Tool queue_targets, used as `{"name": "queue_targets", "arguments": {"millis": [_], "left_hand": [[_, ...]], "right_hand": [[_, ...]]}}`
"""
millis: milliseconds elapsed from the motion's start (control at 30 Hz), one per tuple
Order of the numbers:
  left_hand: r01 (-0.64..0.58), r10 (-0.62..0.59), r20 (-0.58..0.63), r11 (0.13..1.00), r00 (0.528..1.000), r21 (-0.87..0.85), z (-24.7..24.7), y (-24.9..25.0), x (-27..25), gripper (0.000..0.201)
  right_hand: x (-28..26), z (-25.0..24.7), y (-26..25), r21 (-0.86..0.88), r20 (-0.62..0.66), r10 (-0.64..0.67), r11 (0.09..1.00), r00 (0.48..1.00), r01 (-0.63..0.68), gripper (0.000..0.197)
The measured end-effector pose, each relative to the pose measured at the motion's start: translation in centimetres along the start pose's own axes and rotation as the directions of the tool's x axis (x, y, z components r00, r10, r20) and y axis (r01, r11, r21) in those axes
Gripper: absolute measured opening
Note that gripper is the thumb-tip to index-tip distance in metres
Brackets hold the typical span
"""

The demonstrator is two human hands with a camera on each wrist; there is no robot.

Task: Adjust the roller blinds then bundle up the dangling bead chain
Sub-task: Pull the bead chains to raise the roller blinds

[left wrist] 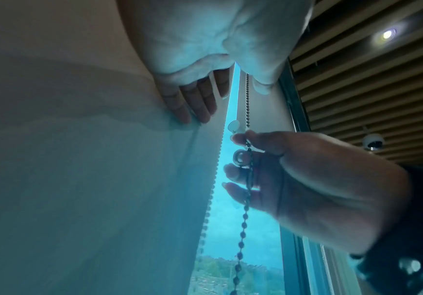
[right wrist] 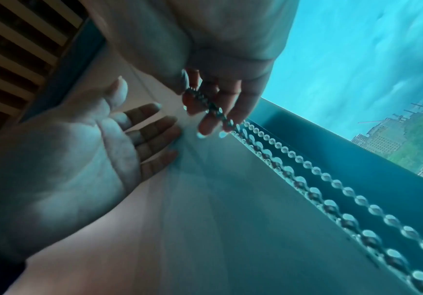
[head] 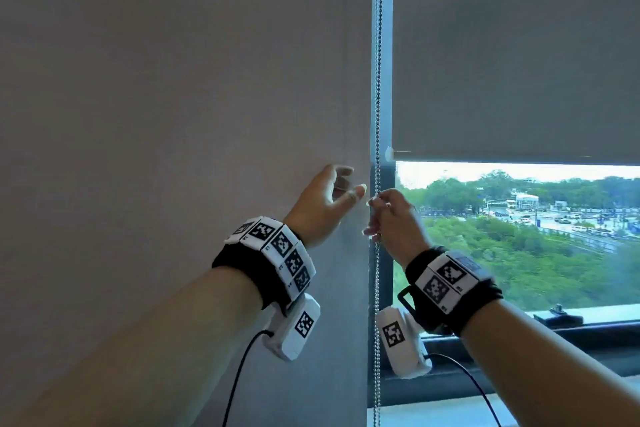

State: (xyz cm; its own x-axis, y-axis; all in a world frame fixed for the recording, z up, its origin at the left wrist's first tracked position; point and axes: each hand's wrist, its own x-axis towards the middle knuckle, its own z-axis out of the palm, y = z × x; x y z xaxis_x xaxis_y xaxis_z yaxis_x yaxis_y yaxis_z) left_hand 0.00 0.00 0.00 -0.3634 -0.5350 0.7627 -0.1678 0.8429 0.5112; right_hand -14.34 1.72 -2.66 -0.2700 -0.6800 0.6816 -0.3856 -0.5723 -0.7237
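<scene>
A metal bead chain (head: 378, 80) hangs in the narrow gap between two grey roller blinds. The left blind (head: 173, 97) reaches far down. The right blind (head: 519, 45) ends at its bottom bar (head: 502, 156), about level with my hands. My right hand (head: 384, 211) pinches the bead chain (left wrist: 247, 179) between thumb and fingers, with the chain (right wrist: 293, 179) running down from the fingers as two strands. My left hand (head: 332, 198) is open just left of the chain, its fingers (left wrist: 192, 103) straight and touching the left blind's fabric (right wrist: 205, 199).
Below the right blind, the window (head: 519, 236) looks out on trees and a road. A dark sill (head: 554, 333) runs under it with a small dark object (head: 557, 314) on top. A slatted ceiling with a spotlight (left wrist: 388, 34) is overhead.
</scene>
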Motion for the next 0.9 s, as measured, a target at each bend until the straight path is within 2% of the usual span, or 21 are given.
{"name": "queue_targets", "arguments": {"millis": [67, 167, 233, 333, 433, 533, 700, 800, 900], "left_hand": [[0.047, -0.047, -0.009, 0.996, 0.999, -0.081, 0.8, 0.5, 0.4, 0.04], [0.112, -0.102, 0.056, 0.973, 0.993, -0.204, 1.9, 1.5, 0.9, 0.042], [0.153, -0.127, 0.102, 0.942, 0.987, -0.299, 2.4, 2.5, 1.4, 0.044], [0.173, -0.126, 0.134, 0.879, 0.983, -0.444, 2.9, 4.1, 2.2, 0.033], [0.178, -0.127, 0.13, 0.809, 0.983, -0.56, 3.1, 5.2, 3.0, 0.028], [0.185, -0.134, 0.129, 0.778, 0.983, -0.6, 3.2, 5.6, 3.4, 0.03], [0.183, -0.149, 0.108, 0.75, 0.983, -0.636, 3.0, 5.1, 4.1, 0.025], [0.184, -0.151, 0.106, 0.749, 0.983, -0.636, 2.7, 4.8, 4.2, 0.024], [0.182, -0.142, 0.114, 0.741, 0.983, -0.646, 2.6, 4.8, 4.0, 0.025]], "right_hand": [[-0.3, 0.0, 0.7, 0.013, -0.003, -0.024, 1.0, 1.0, 0.024, 0.024], [-1.7, 0.4, 1.7, -0.055, -0.053, -0.108, 0.993, 0.993, 0.105, 0.03], [-2.7, 0.5, 1.3, -0.063, -0.06, -0.172, 0.984, 0.983, 0.168, 0.028], [-3.7, 0.7, 0.7, -0.139, -0.059, -0.23, 0.966, 0.971, 0.22, 0.026], [-4.3, 0.8, 1.4, -0.149, -0.075, -0.195, 0.972, 0.978, 0.183, 0.033], [-5.2, 1.1, 2.9, -0.12, -0.065, -0.18, 0.978, 0.982, 0.171, 0.036], [-7.8, 1.9, 7.3, -0.162, -0.007, -0.052, 0.986, 0.999, 0.051, 0.025], [-10.1, 2.2, 8.6, -0.196, -0.019, -0.041, 0.98, 0.999, 0.037, 0.043], [-11.8, 2.4, 9.1, -0.193, -0.026, -0.045, 0.98, 0.999, 0.039, 0.048]]}}
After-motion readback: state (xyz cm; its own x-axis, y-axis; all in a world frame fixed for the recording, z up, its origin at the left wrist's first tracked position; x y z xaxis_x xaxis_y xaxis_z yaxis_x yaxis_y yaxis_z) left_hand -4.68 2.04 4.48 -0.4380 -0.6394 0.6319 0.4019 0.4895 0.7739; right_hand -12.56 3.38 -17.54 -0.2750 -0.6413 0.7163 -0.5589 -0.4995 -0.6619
